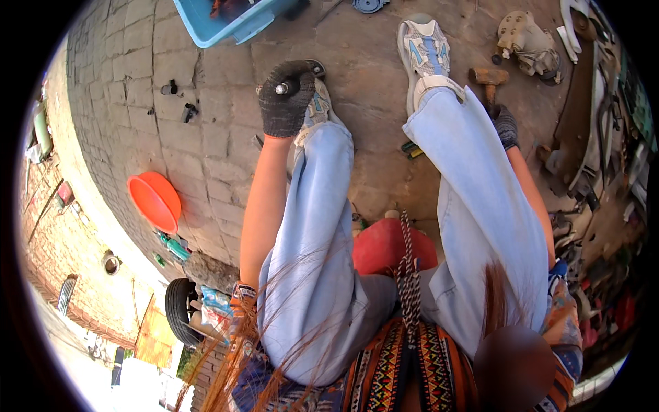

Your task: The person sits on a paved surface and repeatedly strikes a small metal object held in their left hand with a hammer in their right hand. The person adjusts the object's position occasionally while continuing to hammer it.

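The gloved left hand [285, 103] has its fingers wrapped around a metal part [281, 88] by the left shoe [320, 101]; at far right, the gloved right hand [506, 127] (partly behind the right leg [473, 165]) grips a rusty-headed hammer [489, 76] by its handle.

Clutched at far left in the left hand [285, 108]: a small, bright metal stub [281, 88], round-ended and poking out of the fist, the rest hidden by the grip. Just beside, at the fist's far right edge: a dark metal ring [318, 67], any link to the stub hidden. Gripped at far right in the right hand [506, 128]: a hammer [489, 76], rust-brown head set crosswise, left to right, handle running near into the fist.
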### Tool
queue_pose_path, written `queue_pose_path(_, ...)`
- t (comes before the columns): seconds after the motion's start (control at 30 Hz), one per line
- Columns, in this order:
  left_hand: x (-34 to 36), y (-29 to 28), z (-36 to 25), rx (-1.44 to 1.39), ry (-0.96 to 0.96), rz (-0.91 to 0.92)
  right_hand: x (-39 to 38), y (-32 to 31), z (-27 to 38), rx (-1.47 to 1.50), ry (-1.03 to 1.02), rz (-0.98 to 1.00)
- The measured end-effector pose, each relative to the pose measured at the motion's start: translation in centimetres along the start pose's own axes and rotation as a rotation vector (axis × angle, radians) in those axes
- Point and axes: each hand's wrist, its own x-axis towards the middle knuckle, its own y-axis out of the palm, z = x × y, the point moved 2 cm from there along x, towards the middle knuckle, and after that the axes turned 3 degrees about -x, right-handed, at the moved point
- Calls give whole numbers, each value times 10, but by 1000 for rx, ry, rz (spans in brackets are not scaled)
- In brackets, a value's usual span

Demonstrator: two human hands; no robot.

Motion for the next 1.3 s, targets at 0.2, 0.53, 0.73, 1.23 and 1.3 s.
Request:
queue_pose_path(0.2, 4, -7, 1, 75, 47, -31, 5, 13, -30, 1150, 359, 542)
queue_pose_path(0.53, -5, -26, 18, -293, -83, -154, -20, -18, 6, 694, 275, 265)
queue_pose_path(0.73, 27, -28, -18, 7, -7, 15, -24, -22, 15, 670, 272, 246)
queue_pose_path(1.23, 4, -6, -21, 248, 108, 19, -30, -37, 26, 514, 209, 213)
queue_pose_path(1.3, 2, -6, -21, 257, 107, 17, -27, -36, 24, 488, 193, 231)
